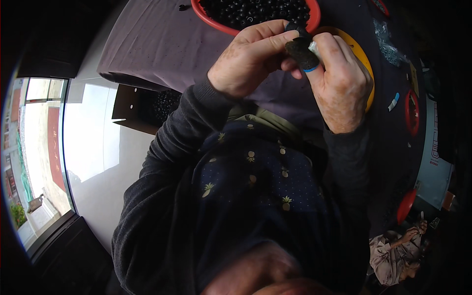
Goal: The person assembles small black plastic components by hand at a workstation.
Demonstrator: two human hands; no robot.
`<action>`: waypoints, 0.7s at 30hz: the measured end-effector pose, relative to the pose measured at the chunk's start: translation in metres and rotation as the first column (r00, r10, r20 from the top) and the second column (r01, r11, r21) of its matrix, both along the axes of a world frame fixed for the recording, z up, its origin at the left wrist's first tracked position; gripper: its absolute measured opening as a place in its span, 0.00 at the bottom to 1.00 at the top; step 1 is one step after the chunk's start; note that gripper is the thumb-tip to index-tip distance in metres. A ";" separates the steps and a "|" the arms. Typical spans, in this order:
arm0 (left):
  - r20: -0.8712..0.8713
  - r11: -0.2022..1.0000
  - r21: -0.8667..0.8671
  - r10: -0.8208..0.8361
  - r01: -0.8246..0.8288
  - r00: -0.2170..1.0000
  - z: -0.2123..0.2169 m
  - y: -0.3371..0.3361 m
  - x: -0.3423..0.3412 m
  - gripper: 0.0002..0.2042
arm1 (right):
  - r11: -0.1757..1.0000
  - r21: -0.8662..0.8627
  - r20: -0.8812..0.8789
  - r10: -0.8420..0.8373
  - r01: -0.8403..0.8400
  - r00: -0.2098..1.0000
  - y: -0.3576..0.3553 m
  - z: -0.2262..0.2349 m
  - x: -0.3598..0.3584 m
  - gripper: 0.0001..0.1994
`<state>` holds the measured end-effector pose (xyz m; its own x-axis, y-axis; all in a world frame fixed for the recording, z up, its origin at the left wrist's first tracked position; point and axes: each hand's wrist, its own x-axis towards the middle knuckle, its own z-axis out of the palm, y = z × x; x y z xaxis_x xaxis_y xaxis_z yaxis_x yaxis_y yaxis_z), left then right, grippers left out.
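Head view looks down on our two hands raised close together above the table [147, 44], which is draped in a grey-purple cloth. Our left hand [248, 56] curls its fingers [275, 42] over the top of a small black rough-surfaced piece [301, 53], pinching it from the left. Our right hand [341, 81] closes around the same piece from the right and below, and a pale tube-like part with a blue band [310, 69] shows at the piece's lower end, against the right fingers. Both sets of fingers are narrow and closed on the black piece, which sits between them in the air just in front of a red basket [211, 17]. That basket lies at the far edge of the table and is full of small black round pieces [255, 11]. An orange-yellow dish [361, 54] lies on the table under our right hand. Another person [396, 250] sits low at the right edge.
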<state>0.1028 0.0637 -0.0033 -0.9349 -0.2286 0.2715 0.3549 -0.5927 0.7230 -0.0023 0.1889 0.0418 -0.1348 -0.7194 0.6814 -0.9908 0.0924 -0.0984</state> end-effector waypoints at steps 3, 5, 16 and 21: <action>0.089 0.999 -0.027 0.030 -0.027 0.996 0.003 -0.001 0.001 0.15 | 0.997 0.046 -0.064 0.063 -0.060 0.996 0.002 0.002 -0.003 0.13; 0.103 0.998 -0.006 0.059 -0.059 0.993 0.007 0.000 -0.001 0.12 | 0.995 0.041 -0.097 0.100 -0.096 0.990 0.004 0.001 -0.005 0.13; -0.038 0.986 0.129 -0.101 0.106 0.994 -0.002 -0.008 0.001 0.14 | 0.985 -0.139 -0.155 0.076 -0.098 0.985 0.012 -0.010 0.006 0.21; 0.022 0.986 0.161 -0.047 0.043 0.999 -0.001 -0.005 0.002 0.12 | 0.995 -0.085 -0.167 0.044 -0.059 0.985 0.012 -0.014 0.006 0.26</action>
